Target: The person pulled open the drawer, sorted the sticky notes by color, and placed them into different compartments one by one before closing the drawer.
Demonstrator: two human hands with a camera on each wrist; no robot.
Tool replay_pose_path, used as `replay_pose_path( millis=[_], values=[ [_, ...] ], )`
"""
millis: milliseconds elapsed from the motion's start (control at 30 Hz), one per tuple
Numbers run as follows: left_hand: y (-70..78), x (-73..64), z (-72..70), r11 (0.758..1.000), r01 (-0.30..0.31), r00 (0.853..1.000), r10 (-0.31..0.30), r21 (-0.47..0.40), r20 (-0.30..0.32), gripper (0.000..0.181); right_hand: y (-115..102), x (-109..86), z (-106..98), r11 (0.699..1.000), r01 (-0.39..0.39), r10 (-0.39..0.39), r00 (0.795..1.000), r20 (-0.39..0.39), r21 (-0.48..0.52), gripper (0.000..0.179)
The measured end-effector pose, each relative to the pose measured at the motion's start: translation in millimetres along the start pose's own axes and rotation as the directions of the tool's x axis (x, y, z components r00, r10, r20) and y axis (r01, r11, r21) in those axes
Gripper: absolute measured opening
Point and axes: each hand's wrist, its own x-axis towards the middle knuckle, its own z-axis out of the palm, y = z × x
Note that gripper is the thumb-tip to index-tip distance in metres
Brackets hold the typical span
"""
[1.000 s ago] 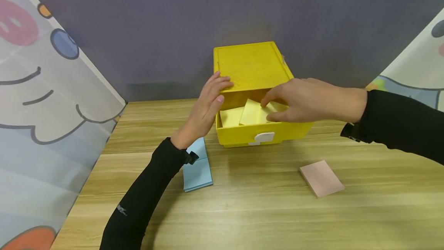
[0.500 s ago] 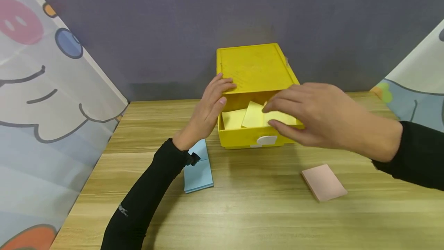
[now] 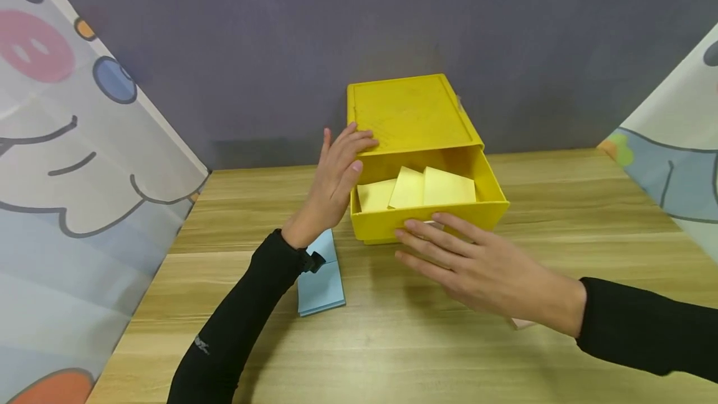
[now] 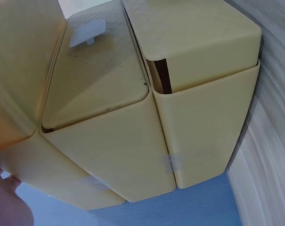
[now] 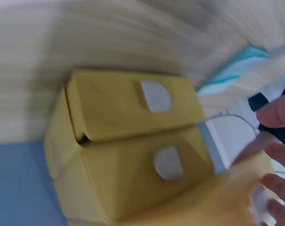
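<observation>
A yellow drawer cabinet (image 3: 412, 114) stands against the back wall, its top drawer (image 3: 378, 224) pulled out. Several pale yellow sticky-note pads (image 3: 449, 187) lie overlapping inside. My left hand (image 3: 330, 186) rests against the cabinet's left side, fingertips over the top edge. Fingers extended, my right hand (image 3: 477, 267) is at the drawer front and partly covers its white handle (image 3: 437, 225). In the right wrist view that hand's fingers (image 5: 279, 181) are beside the blurred drawer front (image 5: 208, 200); whether they touch it I cannot tell.
Two light blue note pads (image 3: 321, 288) lie left of the cabinet, partly under my left wrist. A pink pad (image 3: 523, 323) is mostly hidden beneath my right hand. Lower drawers (image 5: 133, 108) look pushed in or nearly so. A grey wall (image 3: 269, 67) rises behind the wooden table (image 3: 359, 354).
My right hand has left the notes inside the drawer and moved down in front of the drawer, its fingers straightening. The left hand stays at the cabinet's side.
</observation>
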Motion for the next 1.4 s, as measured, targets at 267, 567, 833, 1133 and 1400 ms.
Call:
replay_pose_path(
  millis=[267, 567, 833, 1133, 1400],
  values=[
    [-1.9, 0.5, 2.4, 0.998, -0.018, 1.0, 0.017, -0.068, -0.003, 0.074, -2, -9.6, 24, 1.0, -0.028, 0.028, 0.999, -0.034, 0.006, 0.105],
    [-2.1, -0.7, -0.5, 0.987, 0.098, 0.994, -0.092, -0.13, 0.05, 0.089, -1, -8.3, 29, 1.0, -0.03, 0.03, 0.997, -0.065, 0.01, 0.071],
    [-1.9, -1.5, -3.1, 0.968, 0.148, 0.988, -0.135, -0.2, 0.081, 0.098, -1, -6.1, 30, 0.999, -0.032, 0.032, 0.998, -0.053, -0.002, 0.077],
    [-3.0, -0.8, -5.6, 0.959, 0.153, 0.986, -0.13, -0.239, 0.109, 0.1, 7, -0.6, 38, 0.999, -0.045, 0.045, 0.994, -0.1, 0.003, 0.088],
    [-4.0, -0.1, -4.3, 0.96, 0.152, 0.985, -0.129, -0.233, 0.11, 0.104, 28, 13.0, 54, 0.995, -0.092, 0.095, 0.991, -0.097, 0.04, 0.059]
  ],
)
